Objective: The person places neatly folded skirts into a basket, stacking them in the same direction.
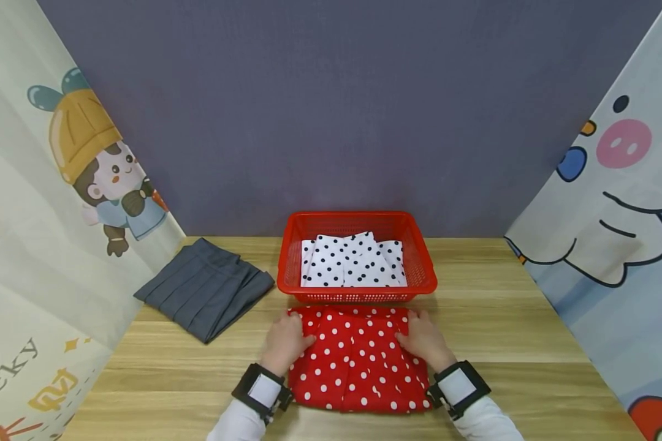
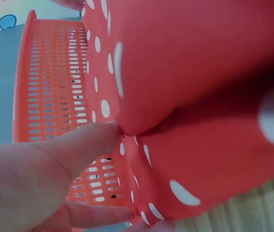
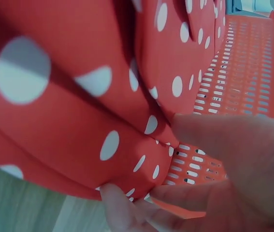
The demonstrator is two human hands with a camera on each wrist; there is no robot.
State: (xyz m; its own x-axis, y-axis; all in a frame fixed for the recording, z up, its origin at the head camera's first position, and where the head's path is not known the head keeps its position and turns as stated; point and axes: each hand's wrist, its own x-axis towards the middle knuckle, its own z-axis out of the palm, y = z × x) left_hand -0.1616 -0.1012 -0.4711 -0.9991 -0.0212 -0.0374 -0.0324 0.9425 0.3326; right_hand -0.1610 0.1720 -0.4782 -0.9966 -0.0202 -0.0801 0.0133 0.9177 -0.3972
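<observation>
A: Which parts can we not see fully?

B: In the head view our fingertips go under the folded red polka-dot cloth (image 1: 358,358), and our sleeves are cut off at the frame edge.

A: Surface and room?

B: A wooden table (image 1: 529,343), a purple back wall (image 1: 331,104), and cartoon curtains on both sides. The cloth lies just in front of the red basket (image 1: 357,295); a grey skirt (image 1: 204,288) lies to the left.

A: What do the wrist views add?

B: The left hand (image 1: 284,343) and right hand (image 1: 426,340) each pinch a cloth edge between thumb (image 2: 86,140) and fingers (image 3: 122,205).
</observation>
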